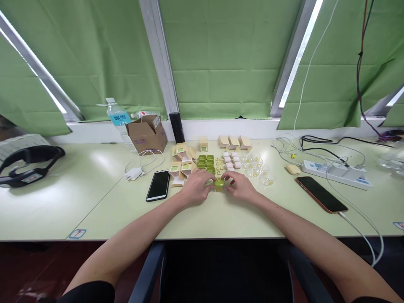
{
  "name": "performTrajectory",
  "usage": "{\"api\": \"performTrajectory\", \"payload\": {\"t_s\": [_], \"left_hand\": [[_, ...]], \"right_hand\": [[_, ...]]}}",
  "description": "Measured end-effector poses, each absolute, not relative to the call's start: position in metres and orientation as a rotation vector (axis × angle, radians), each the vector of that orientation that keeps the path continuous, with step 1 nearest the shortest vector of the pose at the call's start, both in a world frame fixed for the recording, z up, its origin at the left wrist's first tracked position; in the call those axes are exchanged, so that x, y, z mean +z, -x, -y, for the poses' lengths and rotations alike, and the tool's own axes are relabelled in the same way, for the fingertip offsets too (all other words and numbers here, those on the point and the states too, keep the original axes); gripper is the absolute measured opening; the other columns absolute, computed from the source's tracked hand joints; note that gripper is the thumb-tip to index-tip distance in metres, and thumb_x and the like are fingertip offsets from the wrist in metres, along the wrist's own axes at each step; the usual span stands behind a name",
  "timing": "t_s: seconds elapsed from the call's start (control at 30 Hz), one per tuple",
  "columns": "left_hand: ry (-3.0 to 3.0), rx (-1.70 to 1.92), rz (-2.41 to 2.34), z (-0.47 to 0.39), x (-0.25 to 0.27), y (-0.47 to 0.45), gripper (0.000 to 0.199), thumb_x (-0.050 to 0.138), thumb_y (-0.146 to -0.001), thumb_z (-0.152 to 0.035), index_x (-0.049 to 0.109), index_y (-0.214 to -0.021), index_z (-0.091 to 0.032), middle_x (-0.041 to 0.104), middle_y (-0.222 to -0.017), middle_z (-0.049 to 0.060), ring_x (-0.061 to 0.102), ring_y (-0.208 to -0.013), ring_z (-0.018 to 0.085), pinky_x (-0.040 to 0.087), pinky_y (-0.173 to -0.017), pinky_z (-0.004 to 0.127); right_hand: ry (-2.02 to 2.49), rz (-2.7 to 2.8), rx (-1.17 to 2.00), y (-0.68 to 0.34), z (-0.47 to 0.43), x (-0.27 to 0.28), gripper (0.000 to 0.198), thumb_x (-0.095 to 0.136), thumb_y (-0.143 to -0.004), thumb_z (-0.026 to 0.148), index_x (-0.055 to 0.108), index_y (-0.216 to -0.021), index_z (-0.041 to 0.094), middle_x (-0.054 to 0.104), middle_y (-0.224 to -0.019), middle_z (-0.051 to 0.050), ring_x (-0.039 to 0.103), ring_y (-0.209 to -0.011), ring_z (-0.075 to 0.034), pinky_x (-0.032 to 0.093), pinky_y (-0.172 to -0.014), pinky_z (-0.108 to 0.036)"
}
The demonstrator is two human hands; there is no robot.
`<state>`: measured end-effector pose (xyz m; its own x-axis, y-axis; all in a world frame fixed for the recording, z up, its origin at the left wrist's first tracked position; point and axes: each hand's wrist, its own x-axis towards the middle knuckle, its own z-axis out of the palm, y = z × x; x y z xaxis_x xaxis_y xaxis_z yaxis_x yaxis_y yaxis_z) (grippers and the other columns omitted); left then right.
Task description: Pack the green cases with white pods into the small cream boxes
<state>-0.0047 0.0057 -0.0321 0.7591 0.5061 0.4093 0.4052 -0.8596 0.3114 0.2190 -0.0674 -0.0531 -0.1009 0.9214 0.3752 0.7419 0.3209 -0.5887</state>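
Note:
Between my hands, near the middle of the table, stands a small clear container with a green lid (219, 184) and a small loop on top. My left hand (197, 187) has its fingers closed at the container's left side. On the other side, the curled fingers of my right hand (241, 187) pinch at its right edge. Just beyond lie green square cases (205, 160) in rows, tiny yellowish pieces (219, 164), and pale pink blocks (231, 160). Several clear cups (257, 165) sit to the right of these.
Small cream boxes (183, 153) are piled left of the green cases; more boxes (233, 142) line the back. A black phone (158, 185) lies at left, another phone (321, 194) at right by a power strip (336, 174). A cardboard box (148, 134) and water bottle (121, 122) stand behind.

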Motion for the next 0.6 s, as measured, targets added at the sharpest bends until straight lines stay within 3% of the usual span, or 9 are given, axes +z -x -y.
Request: {"api": "performTrajectory", "payload": {"t_s": [0.13,0.4,0.6], "left_hand": [[-2.769,0.728,-0.746,-0.005,-0.032,0.005,0.019,0.068,-0.088,-0.016,0.07,-0.107,-0.022,0.076,-0.106,0.007,0.066,-0.101,0.028,0.044,-0.093,0.045],[-2.76,0.785,-0.774,-0.005,-0.033,0.004,0.019,0.063,-0.088,-0.011,0.071,-0.104,-0.02,0.075,-0.101,0.008,0.066,-0.097,0.028,0.045,-0.09,0.044],[-2.763,0.816,-0.778,-0.007,-0.036,0.004,0.019,0.062,-0.089,-0.011,0.07,-0.104,-0.019,0.075,-0.101,0.009,0.066,-0.097,0.029,0.045,-0.09,0.045]], "right_hand": [[1.491,1.875,0.264,-0.222,0.07,-0.046,0.041,0.063,-0.078,0.005,0.064,-0.113,0.027,0.075,-0.115,-0.002,0.07,-0.102,-0.023,0.058,-0.083,-0.038],[1.769,1.836,-0.096,-0.244,0.059,0.004,0.024,0.056,-0.094,0.016,0.069,-0.112,0.025,0.077,-0.111,-0.006,0.068,-0.106,-0.026,0.054,-0.081,-0.036],[2.247,1.896,-0.133,-0.27,0.0,0.045,0.047,0.049,-0.094,0.014,0.062,-0.138,0.029,0.075,-0.124,-0.007,0.067,-0.115,-0.028,0.051,-0.083,-0.035]]}}
